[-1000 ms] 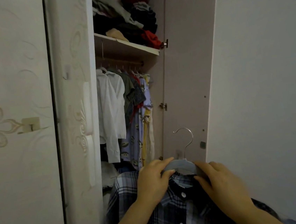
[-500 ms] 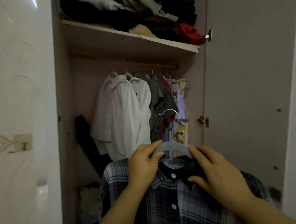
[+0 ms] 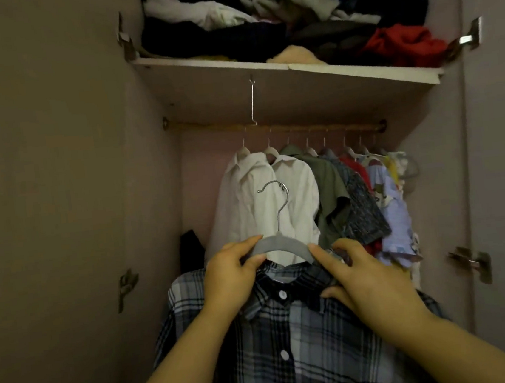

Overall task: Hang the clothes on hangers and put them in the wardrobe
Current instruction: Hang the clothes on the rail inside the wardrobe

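Shirts (image 3: 277,201) on rail (image 3: 207,127), clothes (image 3: 288,9) heaped on shelf (image 3: 357,71)

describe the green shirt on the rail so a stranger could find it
Look inside the open wardrobe at the rail under the shelf. Third from the left hangs the green shirt, the only olive one, beside two white shirts.

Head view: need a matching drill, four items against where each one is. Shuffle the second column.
1 plaid shirt
2 grey hanger
3 red garment
4 white shirts

a hanging from the rail
b piled on the top shelf
c on the grey hanger
d hook free, below the rail

Pairs: 1-c, 2-d, 3-b, 4-a
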`<state>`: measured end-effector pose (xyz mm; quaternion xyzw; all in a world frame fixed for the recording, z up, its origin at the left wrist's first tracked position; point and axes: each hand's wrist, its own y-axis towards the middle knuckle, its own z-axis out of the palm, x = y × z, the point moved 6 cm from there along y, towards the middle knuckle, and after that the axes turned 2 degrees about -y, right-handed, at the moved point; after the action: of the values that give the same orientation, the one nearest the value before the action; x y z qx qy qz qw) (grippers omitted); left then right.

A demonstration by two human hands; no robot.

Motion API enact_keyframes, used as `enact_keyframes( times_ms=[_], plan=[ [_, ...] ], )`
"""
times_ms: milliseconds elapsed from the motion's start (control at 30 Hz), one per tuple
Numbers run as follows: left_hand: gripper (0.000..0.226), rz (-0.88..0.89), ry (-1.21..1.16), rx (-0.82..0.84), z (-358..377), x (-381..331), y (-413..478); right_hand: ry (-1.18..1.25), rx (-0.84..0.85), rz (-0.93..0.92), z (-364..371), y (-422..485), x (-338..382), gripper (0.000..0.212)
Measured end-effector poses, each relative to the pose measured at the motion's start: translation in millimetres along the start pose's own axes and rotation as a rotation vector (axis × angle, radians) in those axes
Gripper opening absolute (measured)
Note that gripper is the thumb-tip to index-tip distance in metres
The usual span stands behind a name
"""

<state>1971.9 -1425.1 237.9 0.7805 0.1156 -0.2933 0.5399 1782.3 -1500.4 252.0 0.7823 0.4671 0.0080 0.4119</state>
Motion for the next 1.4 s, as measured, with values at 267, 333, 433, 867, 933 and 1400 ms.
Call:
enact_keyframes(
  times_ms=[267, 333, 433, 867, 933, 1400],
  plan=[
    [0.045, 0.003, 0.104, -0.072, 7.1, 68.0, 116.5, 0.013, -0.139, -0.098, 65.1, 129.1, -6.0, 0.072],
    [0.046, 0.047, 0.166, -0.070, 4.4, 77.6, 143.3, 0.009, -0.187, -0.101, 76.9, 157.1, -8.3, 0.074],
    [0.045, 0.138, 0.250, -0.079, -0.5, 83.4, 180.7, -0.048, -0.232, -0.111, 86.5, 204.2, -11.1, 0.071],
    [0.059, 0.120, 1.103, -0.266, -62.8, 125.1, 292.5, -0.130, -0.345, -0.104, 96.5, 371.0, -6.6, 0.065],
    [0.062, 0.139, 1.216, -0.279, -70.9, 131.5, 300.2, -0.122, -0.320, -0.093, 99.3, 390.4, -5.7, 0.065],
    [0.062, 0.358, 1.363, -0.375, -93.3, 162.5, 312.0, -0.132, -0.215, 0.054, 116.5, 481.8, 19.8, 0.042]
  ],
)
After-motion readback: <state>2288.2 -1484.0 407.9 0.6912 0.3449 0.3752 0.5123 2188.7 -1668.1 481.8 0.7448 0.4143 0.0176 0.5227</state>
